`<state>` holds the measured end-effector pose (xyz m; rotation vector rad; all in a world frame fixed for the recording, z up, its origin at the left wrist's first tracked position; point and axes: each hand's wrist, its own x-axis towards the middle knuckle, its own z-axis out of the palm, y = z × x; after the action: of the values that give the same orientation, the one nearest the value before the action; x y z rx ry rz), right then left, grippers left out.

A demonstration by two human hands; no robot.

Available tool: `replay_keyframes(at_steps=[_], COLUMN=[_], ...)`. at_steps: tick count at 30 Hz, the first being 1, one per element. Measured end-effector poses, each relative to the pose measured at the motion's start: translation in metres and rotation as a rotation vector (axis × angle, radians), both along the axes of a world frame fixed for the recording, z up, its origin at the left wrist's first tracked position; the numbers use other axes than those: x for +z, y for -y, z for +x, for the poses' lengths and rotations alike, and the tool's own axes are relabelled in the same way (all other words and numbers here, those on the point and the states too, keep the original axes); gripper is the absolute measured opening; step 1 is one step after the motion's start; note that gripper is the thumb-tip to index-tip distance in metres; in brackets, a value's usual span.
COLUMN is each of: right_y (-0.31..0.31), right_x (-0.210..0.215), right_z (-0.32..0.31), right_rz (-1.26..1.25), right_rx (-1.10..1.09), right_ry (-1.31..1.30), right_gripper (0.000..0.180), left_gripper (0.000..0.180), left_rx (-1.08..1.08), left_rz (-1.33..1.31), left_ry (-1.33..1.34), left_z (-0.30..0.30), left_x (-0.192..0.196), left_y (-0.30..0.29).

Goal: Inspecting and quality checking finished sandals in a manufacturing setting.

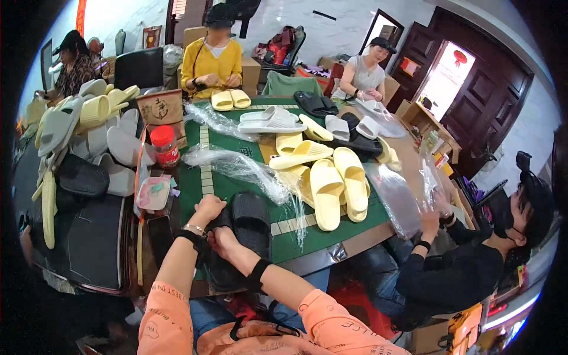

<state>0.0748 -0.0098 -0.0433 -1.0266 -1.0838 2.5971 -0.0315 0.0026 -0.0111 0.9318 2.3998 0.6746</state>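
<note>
A pair of black slide sandals [251,222] lies at the near edge of the green table mat [225,186]. My left hand [208,210] rests on the left black sandal, fingers curled over its top edge. My right hand [222,239] sits low between the two sandals and grips the left one from below. Both wrists wear black bands, and the left one also has a bracelet. Clear plastic bags [242,168] lie just beyond the black pair.
Several pale yellow sandals [334,183] fill the mat's middle, with white ones [269,121] and black ones farther back. A red-lidded jar [165,147] stands at left beside heaped grey and yellow sandals [89,127]. A person in black [467,266] handles bags at right; others sit opposite.
</note>
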Motion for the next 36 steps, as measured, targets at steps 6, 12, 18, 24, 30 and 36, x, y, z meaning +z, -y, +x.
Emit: replay_keyframes(at_steps=[6, 12, 18, 24, 30, 36], right_y=[0.011, -0.008, -0.014, 0.001, 0.004, -0.012], right_x=[0.039, 0.073, 0.106, 0.089, 0.049, 0.04], right_z=[0.058, 0.189, 0.223, 0.189, 0.162, 0.137], right_rz=[0.159, 0.901, 1.639, 1.821, 1.811, 1.846], right_rx=[0.108, 0.192, 0.128, 0.031, 0.077, 0.159], right_ry=[-0.064, 0.076, 0.25, 0.1, 0.051, 0.186], right_gripper=[0.014, 0.017, 0.01, 0.008, 0.011, 0.019], left_gripper=[0.024, 0.022, 0.023, 0.021, 0.023, 0.024], left_rx=[0.053, -0.068, -0.24, -0.295, -0.224, -0.227], left_rz=[0.393, 0.557, 0.591, 0.556, 0.528, 0.52], left_ry=[-0.074, -0.123, -0.026, 0.043, 0.024, 0.162], left_z=[-0.004, 0.004, 0.013, 0.036, 0.043, 0.055], left_x=[-0.016, -0.008, -0.007, 0.006, -0.007, -0.008], left_y=[-0.004, -0.017, -0.016, -0.01, 0.005, 0.003])
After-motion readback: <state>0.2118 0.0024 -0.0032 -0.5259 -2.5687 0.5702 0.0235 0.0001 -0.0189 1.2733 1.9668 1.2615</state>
